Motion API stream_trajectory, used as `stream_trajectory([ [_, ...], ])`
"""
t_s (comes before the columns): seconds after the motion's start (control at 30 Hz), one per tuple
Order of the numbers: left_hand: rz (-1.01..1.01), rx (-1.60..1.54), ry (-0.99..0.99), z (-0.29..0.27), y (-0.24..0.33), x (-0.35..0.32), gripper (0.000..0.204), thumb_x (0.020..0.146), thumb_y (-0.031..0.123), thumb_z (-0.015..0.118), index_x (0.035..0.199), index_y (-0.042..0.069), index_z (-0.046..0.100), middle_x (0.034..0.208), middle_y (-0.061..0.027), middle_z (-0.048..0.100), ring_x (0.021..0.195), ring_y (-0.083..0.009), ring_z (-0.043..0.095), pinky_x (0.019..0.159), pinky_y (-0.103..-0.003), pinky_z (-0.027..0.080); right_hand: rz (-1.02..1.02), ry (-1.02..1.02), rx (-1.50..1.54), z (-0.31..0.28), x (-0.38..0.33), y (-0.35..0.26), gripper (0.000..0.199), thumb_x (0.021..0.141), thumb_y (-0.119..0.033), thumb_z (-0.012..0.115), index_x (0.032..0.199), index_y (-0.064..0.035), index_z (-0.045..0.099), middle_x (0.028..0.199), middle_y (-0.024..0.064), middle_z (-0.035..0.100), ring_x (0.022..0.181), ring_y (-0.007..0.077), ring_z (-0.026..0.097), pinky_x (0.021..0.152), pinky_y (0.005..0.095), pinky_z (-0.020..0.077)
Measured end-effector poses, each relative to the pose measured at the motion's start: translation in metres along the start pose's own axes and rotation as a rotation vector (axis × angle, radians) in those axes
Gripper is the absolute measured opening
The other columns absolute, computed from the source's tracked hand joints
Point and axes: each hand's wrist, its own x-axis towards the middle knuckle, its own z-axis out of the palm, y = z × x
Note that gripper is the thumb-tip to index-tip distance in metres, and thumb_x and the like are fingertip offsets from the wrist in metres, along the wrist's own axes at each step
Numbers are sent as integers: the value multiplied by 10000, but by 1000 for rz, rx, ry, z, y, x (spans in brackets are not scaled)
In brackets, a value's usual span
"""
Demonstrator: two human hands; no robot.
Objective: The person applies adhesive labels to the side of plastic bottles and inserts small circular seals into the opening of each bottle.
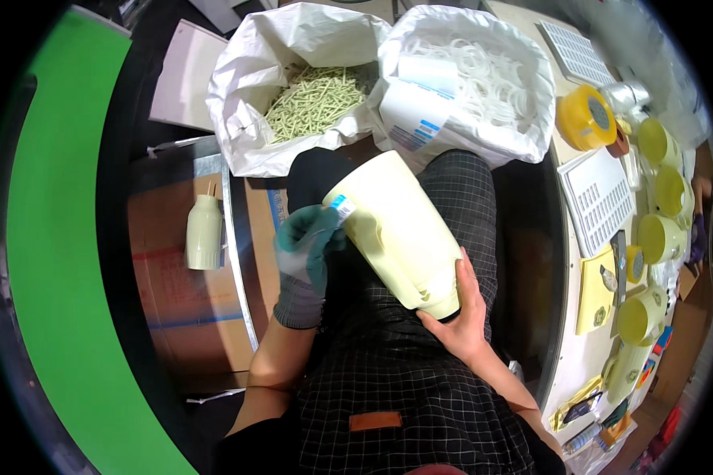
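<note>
Across my lap lies a pale yellow jug body (404, 229), tilted, its wide end up and to the left. My right hand (463, 317), bare, is wrapped round its narrow lower end, thumb on the near side. In a grey and green work glove, my left hand (307, 241) pinches a small blue and white label (342, 207) against or just beside the jug's wide end; whether it touches cannot be told. A handle shape runs along the jug's left side, partly in shadow.
Ahead stand a white sack of pale green pins (315, 103) and a sack of clear plastic rings (491, 83). A pale green bottle-shaped part (204, 233) lies on cardboard at left. The right-hand bench holds a tape roll (585, 117), label sheets (598, 198) and several yellow jugs (661, 237).
</note>
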Motion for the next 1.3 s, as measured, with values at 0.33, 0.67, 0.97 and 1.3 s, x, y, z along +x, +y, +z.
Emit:
stream_trajectory([
  [0.33, -168, -30, 6, -14, 0, -4, 184, 954, 139, 794, 1069, 12, 726, 863, -95, 746, 664, -164, 678, 606, -274, 541, -118, 24, -59, 10, -1, -4, 1140, 673, -147, 972, 1621, -159, 338, 1584, 415, 361, 1375, 556, 532, 1035, 538, 560],
  [0.67, 298, 647, -64, -45, -23, 11, 546, 901, 57, 833, 1389, 6, 593, 1202, -81, 649, 1070, -124, 625, 898, -290, 537, 138, -108, 123, -31, -3, 19, 1111, 752, -338, 925, 1638, -47, 321, 1640, 288, 397, 1477, 445, 477, 1197, 497, 419],
  [0.97, -129, 1171, -619, -52, -45, -22, 403, 1095, 338, 567, 1316, 21, 677, 1123, -205, 735, 1017, -338, 708, 906, -410, 551, 30, 112, 57, -73, 98, -21, 492, 925, -364, 768, 1287, -44, 677, 1409, 136, 672, 1176, 359, 698, 997, 428, 571],
  [1.3, 261, 664, -696, 35, -68, -12, 831, 953, 181, 624, 1661, -13, 235, 1665, -230, 345, 1533, -356, 375, 1262, -460, 311, 275, 53, 159, -39, 118, 59, 598, 1007, -463, 655, 1428, -39, 622, 1321, 217, 704, 1223, 395, 670, 1053, 455, 521],
])
